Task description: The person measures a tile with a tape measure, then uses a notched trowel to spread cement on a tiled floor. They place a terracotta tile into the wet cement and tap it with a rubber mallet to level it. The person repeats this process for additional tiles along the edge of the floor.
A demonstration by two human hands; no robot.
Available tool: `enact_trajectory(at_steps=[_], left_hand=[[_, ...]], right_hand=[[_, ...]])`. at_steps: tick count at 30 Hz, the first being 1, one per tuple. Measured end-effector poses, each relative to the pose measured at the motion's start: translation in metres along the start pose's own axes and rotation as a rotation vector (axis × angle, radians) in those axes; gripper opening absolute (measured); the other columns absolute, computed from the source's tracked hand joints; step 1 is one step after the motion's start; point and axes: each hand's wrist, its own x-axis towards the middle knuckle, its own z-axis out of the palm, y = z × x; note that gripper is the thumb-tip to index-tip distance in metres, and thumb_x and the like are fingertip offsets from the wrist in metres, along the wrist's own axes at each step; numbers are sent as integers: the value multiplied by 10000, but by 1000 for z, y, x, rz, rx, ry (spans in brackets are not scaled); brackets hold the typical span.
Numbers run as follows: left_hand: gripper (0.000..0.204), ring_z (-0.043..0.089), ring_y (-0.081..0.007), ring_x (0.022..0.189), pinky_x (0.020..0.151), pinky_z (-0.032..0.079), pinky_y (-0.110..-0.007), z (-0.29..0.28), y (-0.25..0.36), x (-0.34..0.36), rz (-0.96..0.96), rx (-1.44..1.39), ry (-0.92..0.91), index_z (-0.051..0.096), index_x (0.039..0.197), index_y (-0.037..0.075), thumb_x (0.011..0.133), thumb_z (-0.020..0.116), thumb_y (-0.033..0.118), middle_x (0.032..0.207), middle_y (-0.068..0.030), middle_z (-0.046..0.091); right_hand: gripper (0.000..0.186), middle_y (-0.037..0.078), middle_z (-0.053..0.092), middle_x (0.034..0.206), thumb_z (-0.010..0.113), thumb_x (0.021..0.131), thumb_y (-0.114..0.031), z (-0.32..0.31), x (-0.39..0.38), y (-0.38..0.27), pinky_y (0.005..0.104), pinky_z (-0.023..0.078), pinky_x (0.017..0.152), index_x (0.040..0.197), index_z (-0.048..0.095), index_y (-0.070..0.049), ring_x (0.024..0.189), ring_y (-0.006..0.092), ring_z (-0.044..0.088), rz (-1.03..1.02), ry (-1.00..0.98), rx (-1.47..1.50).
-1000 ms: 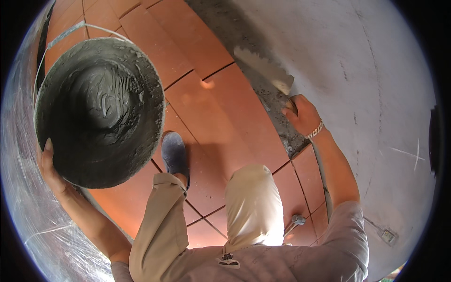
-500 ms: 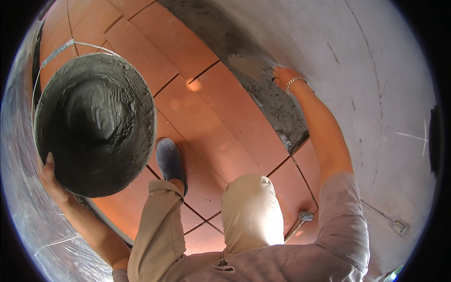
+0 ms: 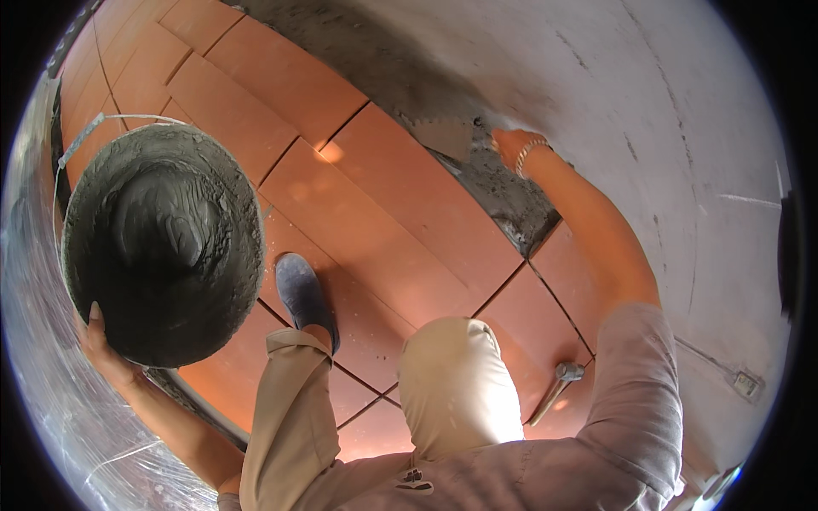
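Note:
My left hand (image 3: pixel 109 356) grips the rim of a large dark bucket (image 3: pixel 249 281), one finger showing over its edge. Wet grey mortar (image 3: pixel 158 234) lies inside the bucket, which leans so that its mouth faces me. Out by the base of the wall, my right hand (image 3: pixel 516 148) is closed on a trowel, its handle hidden in the fist. The flat grey trowel blade (image 3: pixel 443 138) rests low over the mortar bed (image 3: pixel 503 192), in the untiled strip between the terracotta tiles (image 3: pixel 400 213) and the wall.
A grey plastered wall (image 3: pixel 682 153) curves along the right side. A hammer (image 3: pixel 568 373) lies on the tiles near my right knee. My shoe (image 3: pixel 300 289) stands on the tiles beside the bucket. Clear plastic sheeting (image 3: pixel 60 409) covers the left side.
The trowel has moved a little nearer to me along the mortar strip. The bucket has shifted slightly toward me in my left hand. The view has turned a little.

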Motion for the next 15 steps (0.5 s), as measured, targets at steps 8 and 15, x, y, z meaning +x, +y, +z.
enact_trajectory(at_steps=[8, 15], left_hand=[[482, 613, -242, 1136, 982, 476, -343, -1, -3, -2, 15, -46, -1, 546, 1346, -49, 954, 589, 228, 1285, -142, 616], [527, 601, -263, 1164, 994, 477, -359, -1, 0, -2, -53, -68, 2, 501, 1386, -61, 953, 594, 224, 1315, -166, 595]], right_hand=[[195, 198, 717, 1020, 524, 951, -61, 61, -84, 46, 469, 568, 762, 1142, 552, -40, 957, 361, 711, 64, -88, 11], [227, 196, 710, 993, 499, 943, -75, 111, -158, 90, 491, 540, 773, 1167, 535, -66, 934, 374, 703, 126, -187, -9]])
